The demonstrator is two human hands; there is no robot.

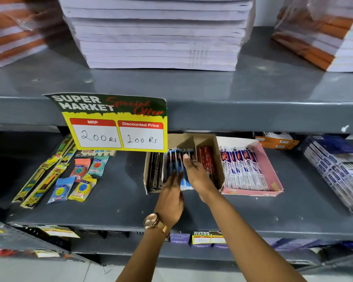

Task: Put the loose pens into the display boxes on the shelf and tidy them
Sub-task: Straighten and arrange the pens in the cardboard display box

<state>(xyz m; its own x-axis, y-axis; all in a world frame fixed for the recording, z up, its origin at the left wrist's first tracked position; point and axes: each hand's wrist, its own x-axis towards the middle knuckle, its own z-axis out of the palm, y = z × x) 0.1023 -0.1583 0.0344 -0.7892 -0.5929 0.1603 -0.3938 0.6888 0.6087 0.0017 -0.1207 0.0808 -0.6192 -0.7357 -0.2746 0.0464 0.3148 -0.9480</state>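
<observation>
A brown cardboard display box (212,146) stands on the grey shelf (118,204), split into sections. Its left section holds dark pen packs (154,171), the middle blue-and-white pen packs (174,159), the right red pen packs (205,157). Both hands reach into the middle section. My left hand (171,198), with a gold watch on the wrist, lies flat at the box's front with fingers against the blue packs. My right hand (196,174) rests palm-in on the blue packs, fingers spread. A pink box (273,176) of white-and-blue pen packs (240,169) sits just to the right.
A yellow price sign (116,127) hangs from the upper shelf edge over the box's left. Packaged erasers and sharpeners (77,180) lie loose at the left. Stacked boxes (338,171) fill the right end. Notebook stacks (157,31) sit on the shelf above.
</observation>
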